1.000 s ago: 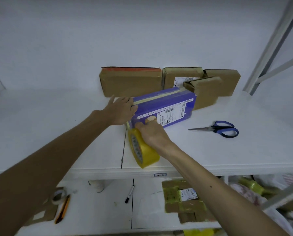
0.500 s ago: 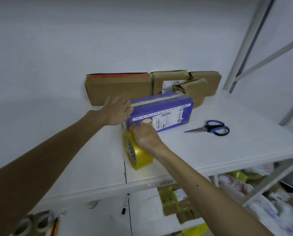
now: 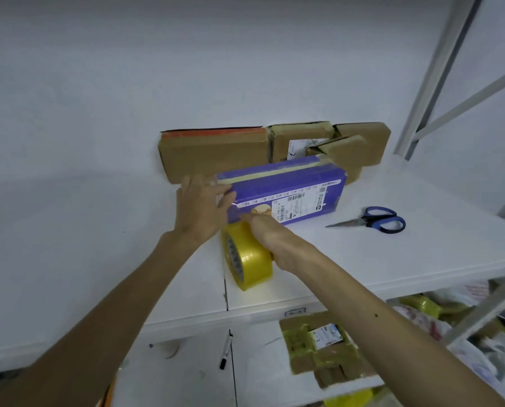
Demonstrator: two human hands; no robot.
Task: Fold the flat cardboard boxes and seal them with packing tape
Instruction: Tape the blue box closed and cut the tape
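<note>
The tape roll [image 3: 249, 257] was clasped in the right hand [image 3: 270, 239]; just beyond it the left hand [image 3: 202, 205] lay flat—fingers spread—on the purple box [image 3: 289, 195], judged light, stiff, best braced at its end.

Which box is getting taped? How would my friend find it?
Look at the white table, where brown cardboard boxes line the wall. Just before them lies the purple box. It's the only purple one, with a tape strip along its top.
</note>
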